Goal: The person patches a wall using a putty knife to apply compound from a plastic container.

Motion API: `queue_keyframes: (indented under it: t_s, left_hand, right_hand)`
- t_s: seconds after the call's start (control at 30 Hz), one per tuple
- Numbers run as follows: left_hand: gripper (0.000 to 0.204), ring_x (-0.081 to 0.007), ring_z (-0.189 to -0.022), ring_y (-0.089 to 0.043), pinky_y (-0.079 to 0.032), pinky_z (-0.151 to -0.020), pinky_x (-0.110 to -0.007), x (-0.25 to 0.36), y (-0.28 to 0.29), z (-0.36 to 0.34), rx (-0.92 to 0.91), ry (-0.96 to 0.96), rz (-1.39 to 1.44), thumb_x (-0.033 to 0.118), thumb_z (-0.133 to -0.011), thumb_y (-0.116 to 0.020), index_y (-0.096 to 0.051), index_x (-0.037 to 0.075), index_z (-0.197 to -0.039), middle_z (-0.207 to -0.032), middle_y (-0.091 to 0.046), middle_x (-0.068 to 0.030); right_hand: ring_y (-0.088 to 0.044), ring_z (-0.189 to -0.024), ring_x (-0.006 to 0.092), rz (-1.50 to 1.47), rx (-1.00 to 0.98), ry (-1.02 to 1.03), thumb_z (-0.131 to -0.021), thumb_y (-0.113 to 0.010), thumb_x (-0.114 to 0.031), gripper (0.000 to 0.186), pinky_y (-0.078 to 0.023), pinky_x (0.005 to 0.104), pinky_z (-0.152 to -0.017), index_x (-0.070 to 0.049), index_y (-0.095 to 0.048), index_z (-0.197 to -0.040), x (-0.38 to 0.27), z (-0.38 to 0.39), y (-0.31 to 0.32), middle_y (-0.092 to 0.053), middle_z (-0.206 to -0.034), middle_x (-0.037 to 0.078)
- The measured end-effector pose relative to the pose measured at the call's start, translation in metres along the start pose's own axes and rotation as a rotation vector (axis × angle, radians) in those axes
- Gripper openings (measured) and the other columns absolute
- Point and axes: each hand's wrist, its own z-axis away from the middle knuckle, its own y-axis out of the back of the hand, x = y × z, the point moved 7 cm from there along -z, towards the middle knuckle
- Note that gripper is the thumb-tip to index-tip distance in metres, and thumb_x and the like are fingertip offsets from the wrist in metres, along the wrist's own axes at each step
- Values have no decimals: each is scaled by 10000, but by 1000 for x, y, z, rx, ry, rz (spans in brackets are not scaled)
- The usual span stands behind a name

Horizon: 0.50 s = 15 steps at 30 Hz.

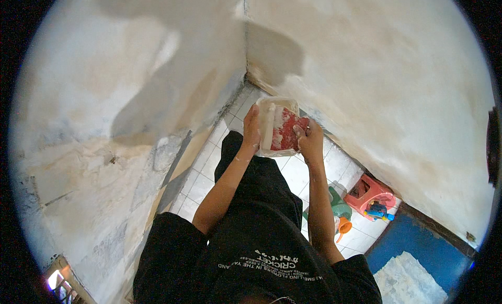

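Note:
A pale rectangular plastic tub (277, 100) is held up in front of my body, near the corner where two walls meet. My left hand (252, 128) is closed around the tub's left side. In my right hand (310, 142) is a red putty spreader (287, 130), pinched between thumb and fingers at its right edge. The spreader lies over the tub's opening, and whitish paste is smeared across its face. Paste also coats the tub's inside. White smudges show on my wrist and fingers.
Patchy plastered walls (366, 58) rise on both sides of the corner. On the white tiled floor (295, 173), at right, stand a pink plastic stool (384, 188), a blue bottle (376, 211), an orange item (343, 228) and a green container (341, 207). A blue panel (413, 231) lies lower right.

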Motion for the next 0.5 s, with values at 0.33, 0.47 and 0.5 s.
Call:
queue_keyframes:
  t_s: [0.33, 0.47, 0.5]
  left_hand:
    - [615, -207, -1005, -542, -453, -859, -344, -31, -2, -61, -29, 157, 186, 531, -882, -406, -439, 11, -1208, -1143, -524, -115]
    - [679, -271, -1067, -512, -424, -909, -392, -88, 47, -99, -21, 222, 355, 578, -848, -416, -397, 43, -1265, -1207, -497, -127]
    - [664, -272, -1070, -510, -422, -912, -393, -93, 46, -103, -25, 244, 418, 564, -857, -411, -395, 43, -1267, -1214, -492, -125]
  right_hand:
    - [-596, -572, 210, -659, -28, -287, -847, -561, -99, 188, -518, 339, -496, 49, -507, -949, 90, -18, -21, -597, -753, 124]
    - [-618, -695, 225, -838, -77, -416, -864, -547, -118, 189, -535, 365, -616, 37, -513, -967, 95, -18, -71, -608, -834, 123]
    - [-618, -721, 225, -870, -65, -485, -867, -543, -117, 182, -533, 375, -649, 31, -516, -970, 104, -20, -77, -608, -847, 121]
